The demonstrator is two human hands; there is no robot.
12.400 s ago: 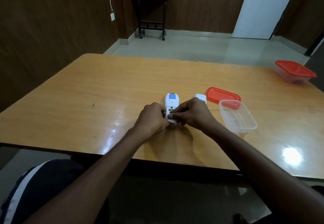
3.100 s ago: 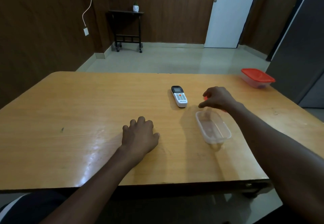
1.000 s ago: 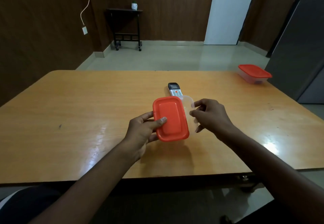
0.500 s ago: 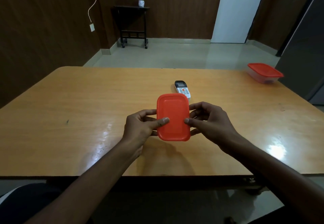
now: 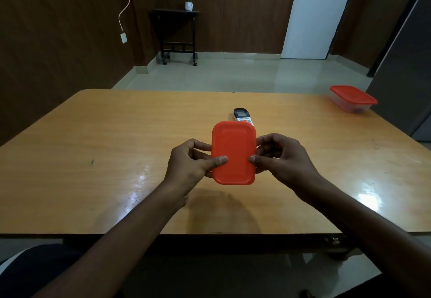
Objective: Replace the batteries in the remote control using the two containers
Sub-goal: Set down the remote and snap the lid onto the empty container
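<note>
I hold a small container with an orange-red lid (image 5: 233, 150) above the middle of the wooden table (image 5: 98, 134). My left hand (image 5: 191, 162) grips its left side, thumb pressed on the lid. My right hand (image 5: 282, 157) grips its right side, thumb on the lid too. The lid hides the clear tub under it. Just behind the container the remote control (image 5: 242, 115) lies face up on the table, its near end hidden by the lid. A second red-lidded clear container (image 5: 353, 98) stands at the far right corner.
The table's near edge runs just below my forearms. Beyond the table lie a tiled floor, a dark side table (image 5: 177, 32) with a small pot against the wall, and a white door (image 5: 319, 13).
Since a second ago the lid has come squarely over the tub, and my right hand has moved onto the container's right side. Both thumbs now press on the lid.
</note>
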